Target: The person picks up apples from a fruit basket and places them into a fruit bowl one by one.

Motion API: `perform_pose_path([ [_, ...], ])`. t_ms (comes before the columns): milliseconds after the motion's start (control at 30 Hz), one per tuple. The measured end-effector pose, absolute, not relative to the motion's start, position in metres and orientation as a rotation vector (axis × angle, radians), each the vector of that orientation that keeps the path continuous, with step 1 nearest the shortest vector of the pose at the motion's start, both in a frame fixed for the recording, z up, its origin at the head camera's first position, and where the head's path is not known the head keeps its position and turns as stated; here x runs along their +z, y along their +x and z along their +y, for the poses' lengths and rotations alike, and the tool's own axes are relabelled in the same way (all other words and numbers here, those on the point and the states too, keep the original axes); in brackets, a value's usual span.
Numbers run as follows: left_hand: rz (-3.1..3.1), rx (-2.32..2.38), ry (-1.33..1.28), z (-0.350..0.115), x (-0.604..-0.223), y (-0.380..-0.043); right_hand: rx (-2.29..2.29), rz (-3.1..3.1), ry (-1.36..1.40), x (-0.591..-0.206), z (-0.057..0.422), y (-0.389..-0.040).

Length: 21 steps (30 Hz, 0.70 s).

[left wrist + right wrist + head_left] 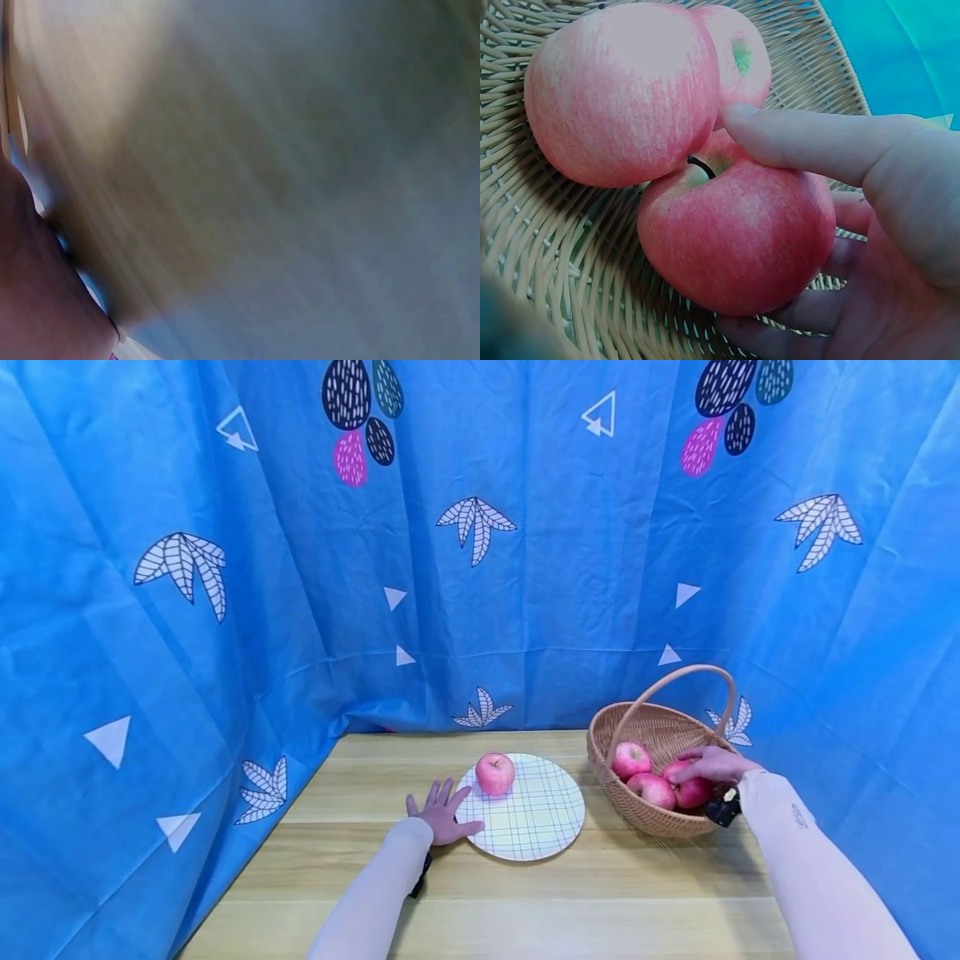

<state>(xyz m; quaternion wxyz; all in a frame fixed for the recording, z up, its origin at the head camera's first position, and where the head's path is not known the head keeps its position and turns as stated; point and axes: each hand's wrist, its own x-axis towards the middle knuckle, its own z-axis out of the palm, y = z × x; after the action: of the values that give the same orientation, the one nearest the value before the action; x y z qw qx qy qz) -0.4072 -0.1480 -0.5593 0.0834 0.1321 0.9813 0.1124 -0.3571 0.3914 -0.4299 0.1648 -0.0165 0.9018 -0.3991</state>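
In the woven basket [637, 814] at the right, my right hand [716, 765] grips a red-pink apple [739, 232]. The right wrist view has the thumb across its top near the stem and the fingers round its far side and underneath. Other apples [622, 94] lie against it in the basket. My left hand [442, 820] is spread flat at the left rim of a round checked plate [536, 818], thumb over the edge. One apple [495, 774] sits on the plate's upper left part. The left wrist view is mostly blurred tabletop.
The basket's arched handle [693, 668] rises above the apples, left of and behind my right hand. A blue patterned curtain [480, 610] hangs behind and at both sides of the wooden table [570, 922].
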Motion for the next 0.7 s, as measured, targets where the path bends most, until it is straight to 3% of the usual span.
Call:
perform_pose_path([
  [700,2.923,0.333,0.397,-0.1481,-0.5584,-0.4050,-1.149,2.594,-0.055,-0.4301,0.3901,-0.3528],
])
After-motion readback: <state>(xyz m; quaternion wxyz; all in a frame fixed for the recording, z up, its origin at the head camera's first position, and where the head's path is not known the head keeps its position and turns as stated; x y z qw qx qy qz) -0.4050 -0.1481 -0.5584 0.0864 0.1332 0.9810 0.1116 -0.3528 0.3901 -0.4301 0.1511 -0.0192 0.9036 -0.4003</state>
